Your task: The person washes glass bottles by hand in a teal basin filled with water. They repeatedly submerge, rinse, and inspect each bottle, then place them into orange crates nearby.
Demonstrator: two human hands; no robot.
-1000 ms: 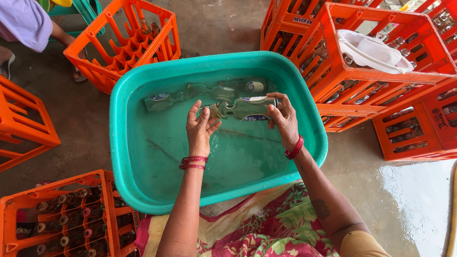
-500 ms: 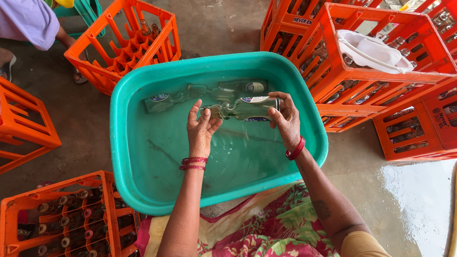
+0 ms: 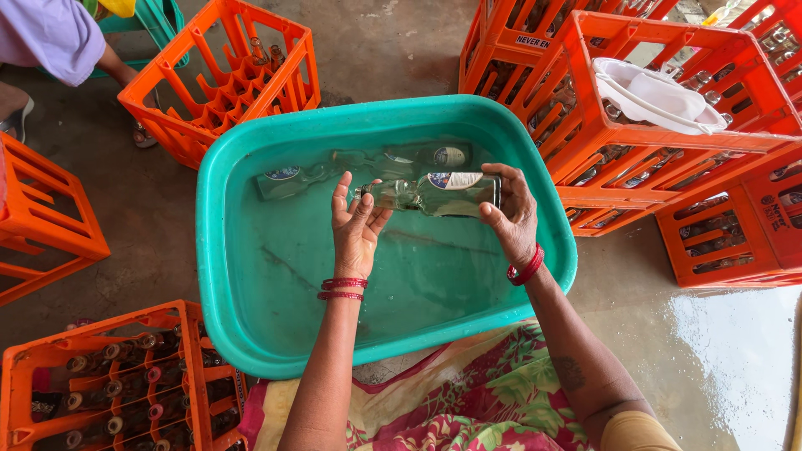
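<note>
Rinsing a glass bottle (image 3: 430,194) over the teal tub (image 3: 251,334), mid-frame

Left hand (image 3: 355,230) is pinching the neck, right hand (image 3: 511,213) gripping the base (keeping it level helps).

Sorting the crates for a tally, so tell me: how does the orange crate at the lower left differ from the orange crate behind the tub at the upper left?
The lower-left crate has bottles standing in most of its cells, caps showing. The upper-left crate is mostly bare dividers, with only a few bottles at its far side. The lower-left one is cut off by the picture's edge; the upper-left one shows whole, next to a seated person. Both are orange plastic, gridded, and stand on the wet floor beside the teal tub.
</note>
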